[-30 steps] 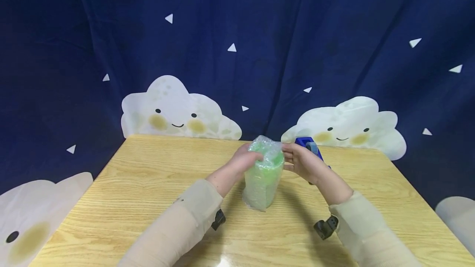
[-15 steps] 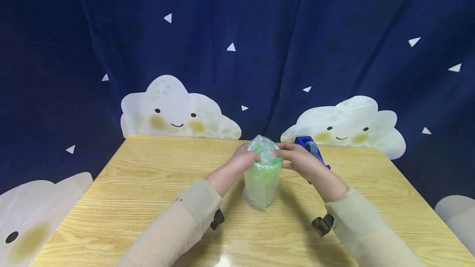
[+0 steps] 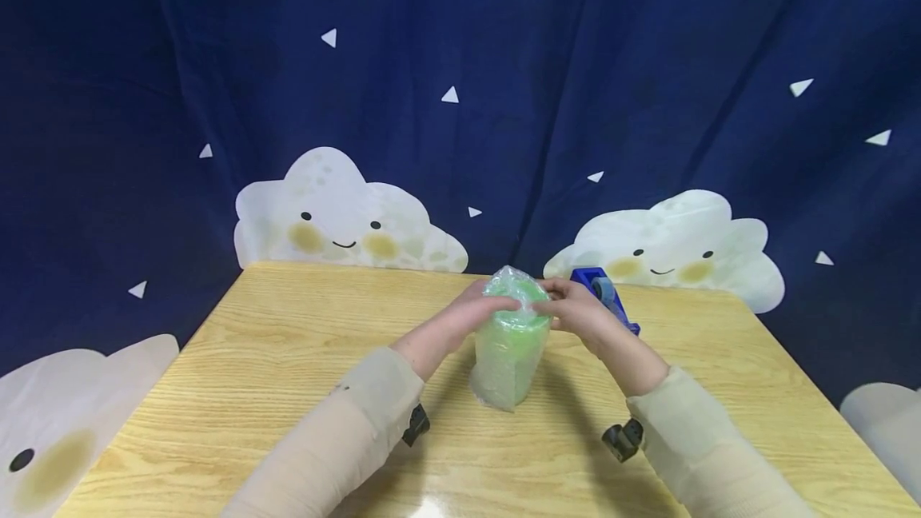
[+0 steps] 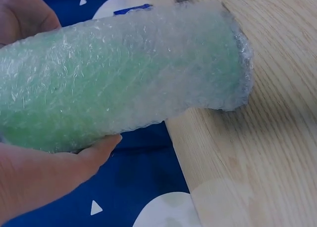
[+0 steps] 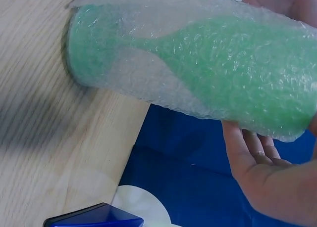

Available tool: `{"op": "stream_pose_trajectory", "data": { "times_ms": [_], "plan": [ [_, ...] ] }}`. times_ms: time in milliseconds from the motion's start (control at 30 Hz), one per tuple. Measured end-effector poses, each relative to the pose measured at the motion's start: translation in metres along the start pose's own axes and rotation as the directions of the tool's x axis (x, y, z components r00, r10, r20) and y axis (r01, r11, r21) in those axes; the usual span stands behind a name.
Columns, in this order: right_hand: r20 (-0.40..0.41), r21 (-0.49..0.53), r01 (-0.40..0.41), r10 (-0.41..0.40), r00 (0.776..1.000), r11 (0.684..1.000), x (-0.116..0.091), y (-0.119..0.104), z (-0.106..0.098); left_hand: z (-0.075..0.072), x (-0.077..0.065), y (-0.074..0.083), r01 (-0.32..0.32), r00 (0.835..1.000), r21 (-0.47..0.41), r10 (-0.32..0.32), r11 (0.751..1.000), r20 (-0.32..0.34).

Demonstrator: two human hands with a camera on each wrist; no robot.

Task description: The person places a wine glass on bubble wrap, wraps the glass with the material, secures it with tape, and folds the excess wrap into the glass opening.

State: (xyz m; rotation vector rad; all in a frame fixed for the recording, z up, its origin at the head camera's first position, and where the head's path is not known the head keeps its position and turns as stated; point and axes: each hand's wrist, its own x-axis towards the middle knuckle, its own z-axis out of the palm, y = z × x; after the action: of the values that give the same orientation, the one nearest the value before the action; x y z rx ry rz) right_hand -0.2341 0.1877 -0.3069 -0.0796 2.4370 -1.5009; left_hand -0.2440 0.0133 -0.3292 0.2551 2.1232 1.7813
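A green goblet-shaped glass stands upright on the table, wrapped in clear bubble wrap. Its wide bowl is uppermost, and the narrow stem shows through the wrap in the right wrist view. My left hand holds the top from the left, thumb laid over the upper rim and fingers round the side. From the right, my right hand grips the same upper end, its thumb pressing folded wrap inward near the left thumb. In the right wrist view the right fingers lie along the bowl's side.
Just behind my right hand, a blue tape dispenser with a light-blue roll stands on the wooden table. A dark blue curtain with clouds and triangles hangs beyond the table's far edge. Small black cameras sit under both wrists.
My right hand has moved inward from the right side, its thumb now over the top. The left thumb has slid further across, and the loose wrap on top is folded down flatter.
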Motion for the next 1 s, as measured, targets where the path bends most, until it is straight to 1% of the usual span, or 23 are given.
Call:
{"op": "stream_pose_trajectory", "data": {
  "times_ms": [67, 167, 233, 267, 333, 400, 467, 533, 633, 767, 900, 1000],
  "plan": [
    [-0.004, -0.009, -0.002, 0.002, 1.000, 1.000, 0.000, 0.000, 0.000, 0.002, 0.000, -0.001, -0.008, 1.000, -0.015, 0.007, 1.000, -0.019],
    [0.017, -0.002, 0.002, -0.002, 1.000, 1.000, 0.000, 0.000, -0.001, 0.004, 0.000, -0.001, -0.013, 0.999, -0.040, 0.012, 0.999, -0.044],
    [0.022, 0.019, -0.011, 0.010, 1.000, 1.000, 0.000, -0.001, -0.002, 0.005, -0.001, -0.001, -0.011, 0.998, -0.045, 0.009, 0.999, -0.057],
    [0.022, 0.014, -0.022, 0.021, 1.000, 1.000, 0.000, -0.003, -0.003, 0.005, -0.001, 0.000, -0.014, 0.998, -0.045, 0.011, 0.999, -0.057],
    [0.002, -0.032, -0.044, 0.044, 0.999, 0.999, 0.002, -0.007, -0.002, 0.006, -0.001, 0.000, -0.009, 0.998, -0.038, 0.007, 0.999, -0.060],
    [-0.039, -0.098, -0.074, 0.071, 0.997, 0.992, 0.005, -0.011, 0.000, 0.007, -0.001, 0.000, -0.004, 0.998, -0.029, 0.002, 1.000, -0.062],
    [-0.088, -0.185, -0.098, 0.083, 0.993, 0.978, 0.007, -0.015, 0.003, 0.007, -0.001, 0.000, -0.004, 0.998, -0.014, 0.003, 1.000, -0.066],
    [-0.133, -0.235, -0.115, 0.085, 0.987, 0.965, 0.009, -0.019, 0.005, 0.008, -0.001, 0.000, -0.005, 0.998, -0.007, 0.004, 1.000, -0.068],
    [-0.172, -0.277, -0.119, 0.073, 0.982, 0.954, 0.012, -0.021, 0.007, 0.007, -0.001, 0.000, -0.012, 0.998, -0.005, 0.011, 1.000, -0.065],
    [-0.184, -0.322, -0.096, 0.037, 0.982, 0.942, 0.015, -0.022, 0.008, 0.007, -0.003, 0.001, -0.013, 0.998, -0.016, 0.012, 1.000, -0.064],
    [-0.190, -0.368, -0.072, 0.000, 0.982, 0.927, 0.019, -0.021, 0.008, 0.007, -0.004, 0.002, 0.005, 0.997, -0.007, -0.006, 1.000, -0.081],
    [-0.185, -0.383, -0.058, -0.015, 0.983, 0.922, 0.020, -0.020, 0.009, 0.007, -0.003, 0.003, 0.028, 0.995, 0.007, -0.027, 1.000, -0.093]
  ]
}}
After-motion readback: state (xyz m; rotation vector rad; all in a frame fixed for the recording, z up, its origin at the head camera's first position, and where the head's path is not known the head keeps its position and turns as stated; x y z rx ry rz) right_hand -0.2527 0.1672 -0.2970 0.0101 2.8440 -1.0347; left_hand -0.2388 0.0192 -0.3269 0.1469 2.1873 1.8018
